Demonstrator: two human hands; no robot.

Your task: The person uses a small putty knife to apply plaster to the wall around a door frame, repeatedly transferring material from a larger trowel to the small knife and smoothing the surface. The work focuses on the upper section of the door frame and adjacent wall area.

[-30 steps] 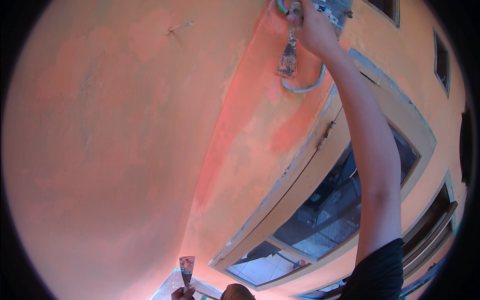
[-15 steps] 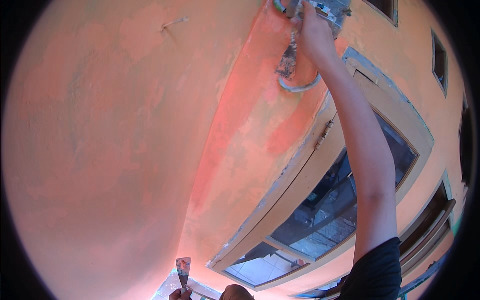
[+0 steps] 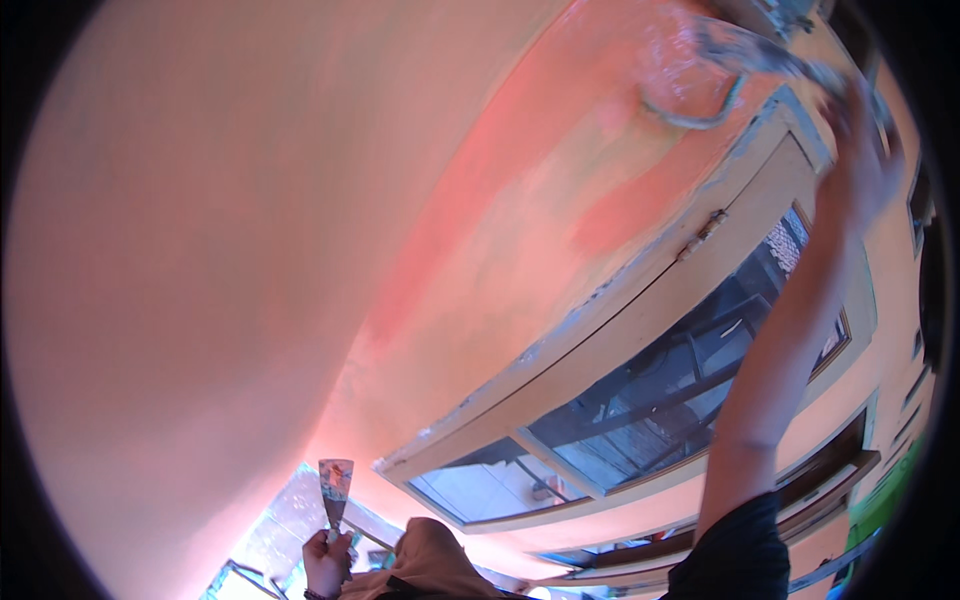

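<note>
My left hand point(image 3: 328, 565) is closed around a small putty knife point(image 3: 335, 485), low in the view, with its paint-spotted blade pointing up. My right arm stretches up the right side; my right hand point(image 3: 855, 150), smeared by motion, grips a scraper point(image 3: 740, 50) whose blurred blade points up and left over the peach-and-pink wall point(image 3: 470, 220). Below that blade is a curved conduit point(image 3: 705, 120) fixed to the wall, and a grey box point(image 3: 770, 15) is at the top edge.
A cream-framed glazed window point(image 3: 650, 355) with a hinge point(image 3: 705, 235) runs diagonally beside the wall. Smaller openings point(image 3: 835, 450) line the far right. Beige fabric point(image 3: 430, 550) shows at the bottom centre, and a green object point(image 3: 880, 500) sits at the lower right.
My right hand has swung right and down from the grey box with the scraper, now blurred and more sideways. The whole view has shifted, and my left hand appears higher and further left.
</note>
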